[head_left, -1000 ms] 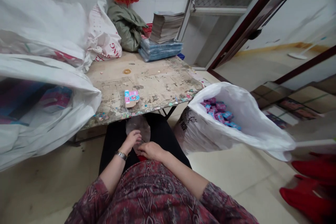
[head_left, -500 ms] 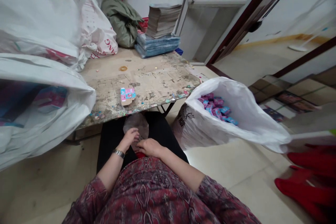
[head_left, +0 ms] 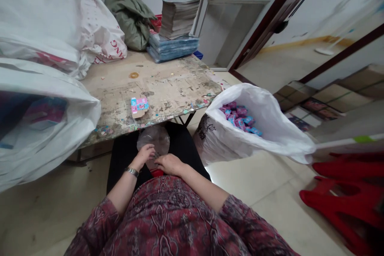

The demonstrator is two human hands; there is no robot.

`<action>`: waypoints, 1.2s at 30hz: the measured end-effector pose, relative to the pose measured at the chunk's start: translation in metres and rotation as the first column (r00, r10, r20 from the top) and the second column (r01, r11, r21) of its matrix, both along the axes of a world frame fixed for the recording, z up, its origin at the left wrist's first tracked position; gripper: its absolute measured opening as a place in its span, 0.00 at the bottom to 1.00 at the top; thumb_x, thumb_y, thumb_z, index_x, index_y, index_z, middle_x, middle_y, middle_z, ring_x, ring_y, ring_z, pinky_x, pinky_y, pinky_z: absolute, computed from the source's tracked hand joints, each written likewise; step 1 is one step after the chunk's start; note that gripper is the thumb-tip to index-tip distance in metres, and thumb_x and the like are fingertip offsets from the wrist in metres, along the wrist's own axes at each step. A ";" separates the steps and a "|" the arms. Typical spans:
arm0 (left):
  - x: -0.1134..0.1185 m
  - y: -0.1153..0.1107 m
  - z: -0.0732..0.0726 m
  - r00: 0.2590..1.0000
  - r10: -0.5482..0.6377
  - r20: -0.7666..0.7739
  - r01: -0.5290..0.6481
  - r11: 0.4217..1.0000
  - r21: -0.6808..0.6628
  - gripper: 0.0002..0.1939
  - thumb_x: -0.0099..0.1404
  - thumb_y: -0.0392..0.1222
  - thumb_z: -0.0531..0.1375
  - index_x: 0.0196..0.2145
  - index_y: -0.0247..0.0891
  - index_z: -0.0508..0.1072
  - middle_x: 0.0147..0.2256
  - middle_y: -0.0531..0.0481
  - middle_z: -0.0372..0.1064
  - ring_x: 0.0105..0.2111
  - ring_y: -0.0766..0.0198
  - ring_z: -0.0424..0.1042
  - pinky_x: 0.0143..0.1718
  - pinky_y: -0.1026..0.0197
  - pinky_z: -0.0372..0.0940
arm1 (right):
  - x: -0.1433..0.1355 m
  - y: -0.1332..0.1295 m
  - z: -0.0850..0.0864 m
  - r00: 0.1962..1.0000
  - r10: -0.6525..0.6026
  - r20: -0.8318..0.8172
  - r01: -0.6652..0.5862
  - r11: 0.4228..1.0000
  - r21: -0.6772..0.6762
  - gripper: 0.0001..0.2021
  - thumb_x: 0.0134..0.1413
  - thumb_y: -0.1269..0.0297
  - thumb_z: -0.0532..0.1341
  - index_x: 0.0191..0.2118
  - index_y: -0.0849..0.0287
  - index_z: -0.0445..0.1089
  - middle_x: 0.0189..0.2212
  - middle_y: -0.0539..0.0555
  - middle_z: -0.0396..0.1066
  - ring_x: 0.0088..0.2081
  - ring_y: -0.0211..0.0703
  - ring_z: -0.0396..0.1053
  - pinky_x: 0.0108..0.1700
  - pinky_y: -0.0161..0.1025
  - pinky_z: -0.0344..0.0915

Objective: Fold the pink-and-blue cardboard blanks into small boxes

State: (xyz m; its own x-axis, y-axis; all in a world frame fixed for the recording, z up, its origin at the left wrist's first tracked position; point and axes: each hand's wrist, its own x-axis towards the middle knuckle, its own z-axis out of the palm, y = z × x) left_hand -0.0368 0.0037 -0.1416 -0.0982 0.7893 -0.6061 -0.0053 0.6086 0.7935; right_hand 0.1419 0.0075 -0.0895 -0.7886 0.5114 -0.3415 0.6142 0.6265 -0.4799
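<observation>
A clear plastic bag or tub (head_left: pixel 159 138) rests in my lap between the dark trouser legs, just under the table edge. Its exact kind is hard to tell. My left hand (head_left: pixel 146 154) is over its left side, fingers curled and pressed together. From the right, my right hand (head_left: pixel 170 165) reaches in with bent fingers, close to the left fingertips. Whatever is pinched there is too small to make out. A bit of red (head_left: pixel 157 173) shows below the hands. On the table's near edge lies a small pink-and-blue carton (head_left: pixel 139 106) with an open flap.
A worn table (head_left: pixel 168 88) carries a rubber band (head_left: pixel 133 75), stacked sheets (head_left: pixel 180 18) and several bags. A white sack (head_left: pixel 279 128) of small pink-and-blue boxes (head_left: pixel 238 118) stands to the right. Another open sack (head_left: pixel 87 108) is at left. Red stools (head_left: pixel 339 200) stand at right.
The whole view has shifted, so the table and sacks appear slightly further left and higher. Both hands stay over the clear plastic, with only small finger movement.
</observation>
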 end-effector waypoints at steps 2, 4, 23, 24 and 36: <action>0.000 0.000 0.000 1.000 -0.001 -0.002 0.001 1.000 -0.004 0.20 0.57 0.43 0.66 0.46 0.35 0.73 0.37 0.44 0.74 0.34 0.63 0.73 0.37 0.60 0.67 | 0.002 0.000 0.000 1.000 -0.006 0.010 0.006 1.000 0.006 0.16 0.66 0.62 0.57 0.55 0.53 0.74 0.53 0.56 0.77 0.54 0.48 0.75 0.53 0.39 0.67; 0.000 0.000 0.000 1.000 -0.003 -0.005 0.003 1.000 -0.011 0.19 0.57 0.43 0.66 0.46 0.35 0.73 0.37 0.45 0.74 0.33 0.63 0.73 0.37 0.61 0.67 | 0.003 0.001 0.000 1.000 -0.008 0.015 0.008 1.000 0.009 0.16 0.67 0.62 0.57 0.55 0.53 0.75 0.52 0.56 0.77 0.54 0.48 0.75 0.53 0.39 0.67; 0.005 0.006 -0.001 0.999 -0.031 -0.034 0.029 0.999 -0.044 0.20 0.56 0.44 0.64 0.47 0.37 0.73 0.38 0.45 0.75 0.35 0.62 0.73 0.36 0.61 0.66 | 0.011 0.019 -0.016 0.999 -0.013 0.044 0.014 1.000 -0.020 0.19 0.65 0.63 0.57 0.58 0.52 0.73 0.56 0.56 0.75 0.55 0.48 0.74 0.55 0.40 0.68; 0.006 0.007 -0.002 0.999 -0.032 -0.036 0.030 0.999 -0.045 0.20 0.56 0.44 0.64 0.47 0.37 0.73 0.38 0.45 0.75 0.35 0.62 0.74 0.36 0.61 0.66 | 0.012 0.020 -0.016 0.999 -0.014 0.044 0.015 1.000 -0.025 0.19 0.65 0.63 0.57 0.58 0.52 0.72 0.57 0.56 0.75 0.56 0.48 0.74 0.56 0.40 0.68; 0.006 0.006 -0.005 0.999 -0.034 -0.036 0.032 0.999 -0.039 0.20 0.59 0.45 0.63 0.48 0.35 0.72 0.41 0.42 0.76 0.36 0.61 0.74 0.37 0.60 0.68 | 0.014 0.024 -0.020 0.998 -0.033 0.044 0.035 0.998 -0.045 0.19 0.64 0.63 0.58 0.59 0.52 0.72 0.58 0.55 0.74 0.57 0.48 0.72 0.56 0.40 0.67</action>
